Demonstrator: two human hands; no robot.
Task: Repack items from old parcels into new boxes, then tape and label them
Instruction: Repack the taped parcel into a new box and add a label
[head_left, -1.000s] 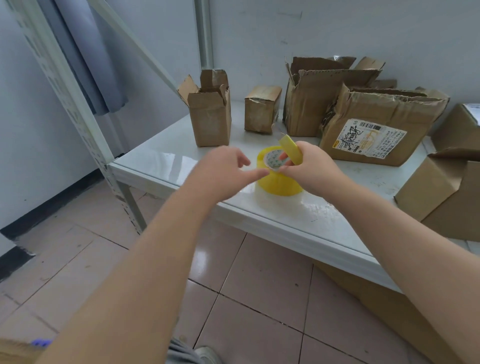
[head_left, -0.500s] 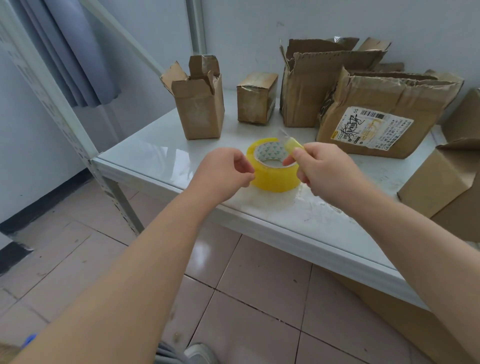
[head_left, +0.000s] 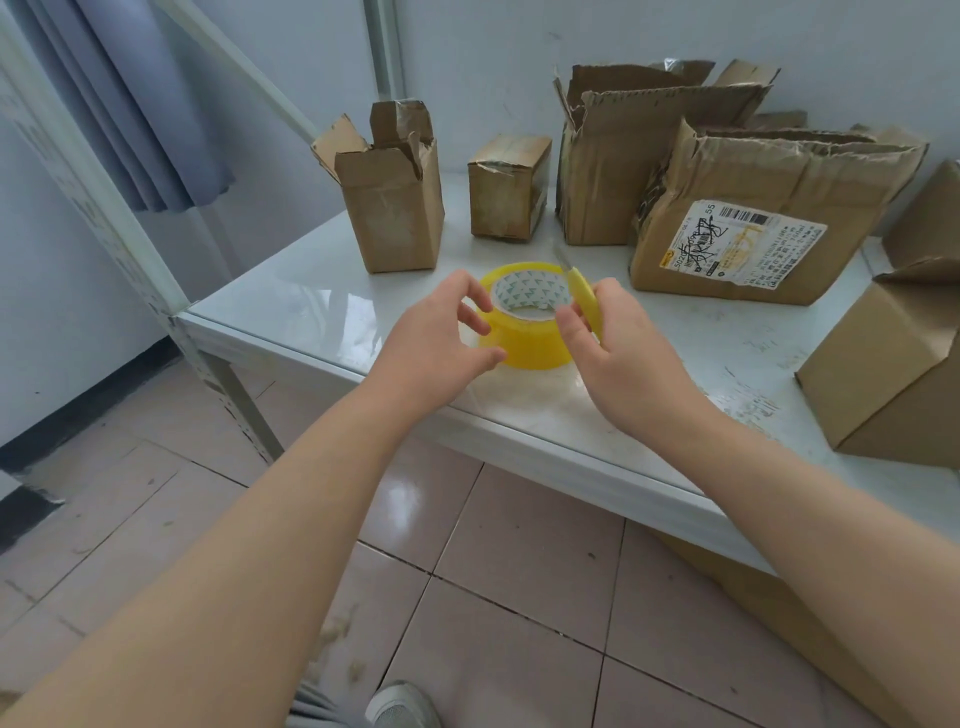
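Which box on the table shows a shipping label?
The wide, crumpled box at the back right: a white barcode label is on its front. The rest show only bare cardboard.

White wall (head_left: 493, 62), beige tiled floor (head_left: 519, 571), grey curtain (head_left: 156, 104), glossy white table (head_left: 291, 306).
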